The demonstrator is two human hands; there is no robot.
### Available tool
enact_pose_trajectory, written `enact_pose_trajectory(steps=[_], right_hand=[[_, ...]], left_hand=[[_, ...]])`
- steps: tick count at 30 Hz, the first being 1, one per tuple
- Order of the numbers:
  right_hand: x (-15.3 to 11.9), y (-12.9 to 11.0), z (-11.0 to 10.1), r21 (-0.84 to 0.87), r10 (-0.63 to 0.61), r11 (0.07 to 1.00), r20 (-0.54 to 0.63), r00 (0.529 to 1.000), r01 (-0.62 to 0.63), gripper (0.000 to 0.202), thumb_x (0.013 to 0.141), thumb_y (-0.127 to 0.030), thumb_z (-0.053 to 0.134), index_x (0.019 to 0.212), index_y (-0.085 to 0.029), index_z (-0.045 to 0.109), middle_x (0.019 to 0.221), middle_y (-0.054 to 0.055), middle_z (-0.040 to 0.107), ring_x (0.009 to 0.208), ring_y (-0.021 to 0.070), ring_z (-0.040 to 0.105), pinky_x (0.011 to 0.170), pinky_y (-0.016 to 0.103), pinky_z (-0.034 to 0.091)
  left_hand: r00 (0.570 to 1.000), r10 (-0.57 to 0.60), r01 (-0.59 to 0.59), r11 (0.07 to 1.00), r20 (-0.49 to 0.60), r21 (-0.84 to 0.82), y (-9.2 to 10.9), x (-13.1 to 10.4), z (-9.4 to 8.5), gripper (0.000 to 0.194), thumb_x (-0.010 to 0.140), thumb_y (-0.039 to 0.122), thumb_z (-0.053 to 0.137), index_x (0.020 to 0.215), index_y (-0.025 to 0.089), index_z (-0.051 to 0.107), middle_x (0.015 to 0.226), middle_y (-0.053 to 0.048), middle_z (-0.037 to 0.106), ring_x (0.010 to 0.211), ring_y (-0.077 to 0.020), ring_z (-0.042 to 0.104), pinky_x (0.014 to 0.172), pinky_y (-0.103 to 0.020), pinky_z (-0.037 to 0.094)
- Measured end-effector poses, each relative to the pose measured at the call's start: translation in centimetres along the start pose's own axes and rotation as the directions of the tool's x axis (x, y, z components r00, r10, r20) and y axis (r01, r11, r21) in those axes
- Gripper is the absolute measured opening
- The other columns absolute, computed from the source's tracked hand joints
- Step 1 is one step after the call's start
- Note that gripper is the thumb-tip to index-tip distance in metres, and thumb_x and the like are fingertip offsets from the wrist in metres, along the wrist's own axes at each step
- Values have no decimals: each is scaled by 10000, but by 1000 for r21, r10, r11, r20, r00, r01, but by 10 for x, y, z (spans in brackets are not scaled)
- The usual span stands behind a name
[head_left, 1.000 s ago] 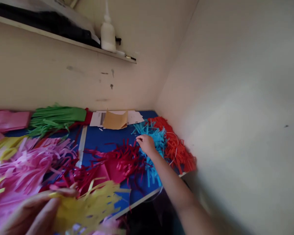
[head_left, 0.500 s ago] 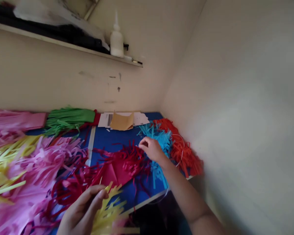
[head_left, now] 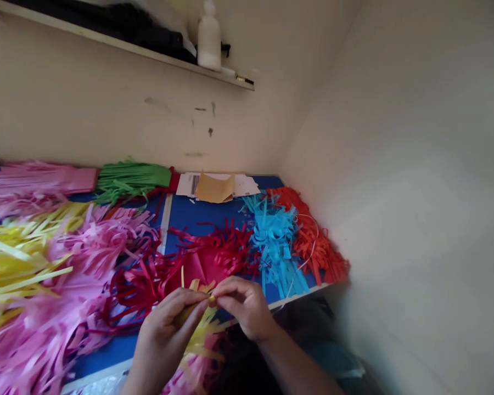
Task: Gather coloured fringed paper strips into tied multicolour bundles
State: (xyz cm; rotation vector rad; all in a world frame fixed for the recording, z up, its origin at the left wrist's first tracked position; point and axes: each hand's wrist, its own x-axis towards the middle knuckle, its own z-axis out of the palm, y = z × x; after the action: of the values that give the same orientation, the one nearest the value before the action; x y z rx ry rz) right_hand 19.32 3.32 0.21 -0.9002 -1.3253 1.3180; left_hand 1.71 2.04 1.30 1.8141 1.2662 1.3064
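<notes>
Both hands meet near the front edge of the table. My left hand (head_left: 164, 329) pinches a yellow paper fringe (head_left: 203, 334) between thumb and fingertips, and its strips hang below. My right hand (head_left: 249, 310) is closed in a pinch at the same small folded yellow end, fingertips almost touching those of the left. Pink fringe (head_left: 187, 376) dangles beneath the yellow one. Just behind the hands lies a crimson paper fringe (head_left: 197, 267) with curled strips. The fingers partly hide the pinched end.
Pink (head_left: 78, 291), yellow (head_left: 8, 263), green (head_left: 135, 176), light blue (head_left: 274, 230) and orange-red fringes (head_left: 316, 241) cover the blue table (head_left: 201, 215). Cards and a tan paper piece (head_left: 214, 187) lie by the wall. A white bottle (head_left: 209, 41) stands on the shelf (head_left: 107, 48). White string (head_left: 313, 247) crosses the right-hand fringes.
My right hand has come back from beside the blue fringe to the yellow fringe in my left hand. The left hand has shifted slightly right and up in view; the camera has tilted down.
</notes>
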Motion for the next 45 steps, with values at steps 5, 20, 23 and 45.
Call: enact_pose_trajectory(steps=[5, 20, 23, 45], right_hand=[[-6, 2, 6, 116, 57, 992, -34, 998, -53, 136, 797, -320, 734, 867, -206, 708, 819, 19, 687, 741, 137, 633, 702, 238, 517], [-23, 7, 7, -329, -188, 932, -83, 979, 151, 82, 882, -201, 613, 958, -217, 641, 913, 42, 687, 853, 163, 640, 810, 285, 504], [-21, 5, 4, -357, -150, 927, -74, 986, 114, 134, 854, -225, 671, 987, -223, 651, 897, 30, 707, 836, 163, 659, 820, 285, 509], [-19, -10, -5, -474, -182, 869, -32, 983, 146, 61, 838, -297, 734, 874, -260, 767, 772, 6, 766, 676, 155, 695, 679, 256, 533]], left_hand=[[999, 25, -26, 999, 36, 30, -2, -3, 0, 124, 846, 340, 651, 825, 244, 726, 751, 0, 725, 673, -129, 691, 616, -188, 550], [998, 53, -54, 997, 22, 57, 6, -15, 6, 145, 860, 332, 628, 935, 244, 715, 851, -21, 766, 759, -154, 731, 688, -208, 575], [998, -44, 43, 999, 42, 10, 1, -18, 6, 138, 850, 349, 633, 877, 226, 690, 787, -14, 744, 680, -142, 711, 609, -195, 561], [913, 395, -405, 848, 104, 343, 4, -5, -1, 69, 865, 304, 646, 902, 308, 704, 819, 46, 754, 725, -134, 685, 805, -319, 455]])
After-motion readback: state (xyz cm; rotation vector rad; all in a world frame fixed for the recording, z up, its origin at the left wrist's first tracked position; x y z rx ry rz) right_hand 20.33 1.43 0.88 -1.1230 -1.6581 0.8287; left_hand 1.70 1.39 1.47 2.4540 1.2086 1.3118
